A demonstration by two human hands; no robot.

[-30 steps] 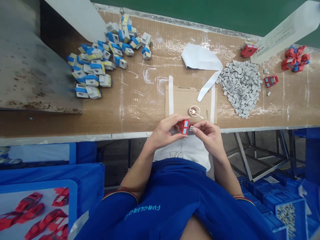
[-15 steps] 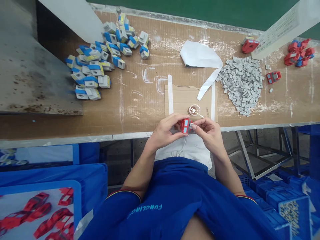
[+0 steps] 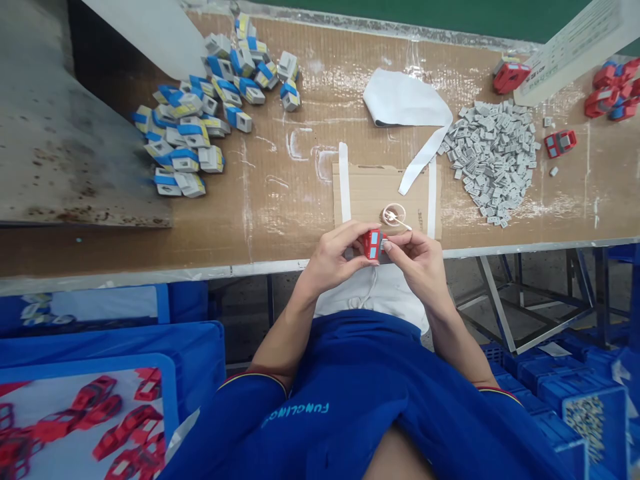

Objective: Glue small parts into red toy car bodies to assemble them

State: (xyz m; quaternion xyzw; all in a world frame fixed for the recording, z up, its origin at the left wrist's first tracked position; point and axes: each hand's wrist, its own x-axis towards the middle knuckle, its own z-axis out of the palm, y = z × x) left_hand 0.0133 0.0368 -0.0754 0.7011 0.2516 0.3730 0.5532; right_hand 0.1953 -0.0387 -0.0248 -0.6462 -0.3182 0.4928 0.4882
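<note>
My left hand (image 3: 336, 257) is closed around a red toy car (image 3: 373, 245) with light-blue windows, just over the table's front edge. In my right hand (image 3: 417, 260), thumb and fingers pinch a small light-grey piece (image 3: 384, 245) against the car's dark grey part. My fingertips cover some of that piece. Right behind the hands stands a small round dish (image 3: 394, 215) with a white-tipped swab (image 3: 401, 223) resting in it. Farther right lies a heap of small grey pieces (image 3: 493, 157).
Blue, white and yellow toy parts (image 3: 193, 133) are piled at the left, beside a metal housing (image 3: 75, 160). A white cloth strip (image 3: 405, 100) lies mid-table. Another red car (image 3: 560, 143) sits right of the heap. Blue crates (image 3: 167, 380) stand below, one with red cars.
The grey piece in my right fingers now lies flatter and closer against the car. My left hand keeps its hold. The whole view has shifted slightly.
</note>
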